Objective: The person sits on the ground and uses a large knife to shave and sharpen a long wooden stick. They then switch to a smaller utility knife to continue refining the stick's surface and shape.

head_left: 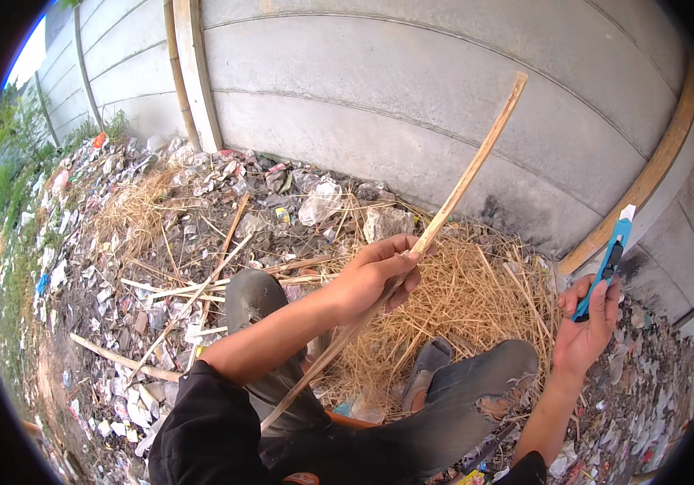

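My left hand (381,273) is closed around a long, narrow strip of pale split wood or bamboo (473,171). The strip slants from my lap up toward the wall, its far end raised. Off to the right, my right hand (588,317) grips a blue utility knife (608,267) with a dark slider. Its short blade points upward, well apart from the strip. Beneath my hands, a heap of thin straw-like shavings (452,307) lies between my bent legs.
A grey panel wall (411,81) stands ahead, with a bamboo pole (179,73) against it at left and a wooden post (646,178) at right. Several loose strips (193,303) lie on litter-strewn ground (112,323) to the left. A pale block (388,224) sits behind the shavings.
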`<state>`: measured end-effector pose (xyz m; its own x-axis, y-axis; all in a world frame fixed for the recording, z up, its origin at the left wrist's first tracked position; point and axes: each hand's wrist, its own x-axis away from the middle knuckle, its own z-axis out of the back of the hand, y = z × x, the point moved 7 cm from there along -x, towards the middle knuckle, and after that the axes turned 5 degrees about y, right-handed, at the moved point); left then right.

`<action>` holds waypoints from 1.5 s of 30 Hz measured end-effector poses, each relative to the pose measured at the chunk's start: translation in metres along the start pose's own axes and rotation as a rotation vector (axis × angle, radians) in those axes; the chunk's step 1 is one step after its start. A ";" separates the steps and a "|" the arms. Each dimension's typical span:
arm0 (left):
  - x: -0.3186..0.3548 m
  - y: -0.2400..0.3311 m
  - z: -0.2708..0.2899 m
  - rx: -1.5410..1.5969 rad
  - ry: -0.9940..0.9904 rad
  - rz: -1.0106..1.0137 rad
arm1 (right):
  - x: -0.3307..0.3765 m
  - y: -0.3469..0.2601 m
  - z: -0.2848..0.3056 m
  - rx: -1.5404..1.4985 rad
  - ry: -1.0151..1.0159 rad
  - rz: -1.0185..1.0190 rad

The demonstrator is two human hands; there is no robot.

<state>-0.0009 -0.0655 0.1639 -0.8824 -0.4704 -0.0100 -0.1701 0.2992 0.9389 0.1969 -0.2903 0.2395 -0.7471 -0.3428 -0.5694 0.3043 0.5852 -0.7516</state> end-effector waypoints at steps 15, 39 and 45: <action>-0.054 -0.062 0.054 -0.094 0.127 0.117 | -0.015 0.168 -0.108 0.140 -0.673 -0.439; -0.054 -0.059 0.066 -0.178 0.228 0.010 | -0.023 0.187 -0.099 0.217 -0.547 -0.515; -0.051 -0.061 0.069 -0.208 0.253 0.000 | -0.023 0.190 -0.087 0.234 -0.550 -0.526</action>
<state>0.0238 -0.0027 0.0829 -0.7412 -0.6694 0.0513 -0.0537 0.1352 0.9894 0.2202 -0.1076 0.1384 -0.4474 -0.8804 -0.1569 0.1543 0.0968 -0.9833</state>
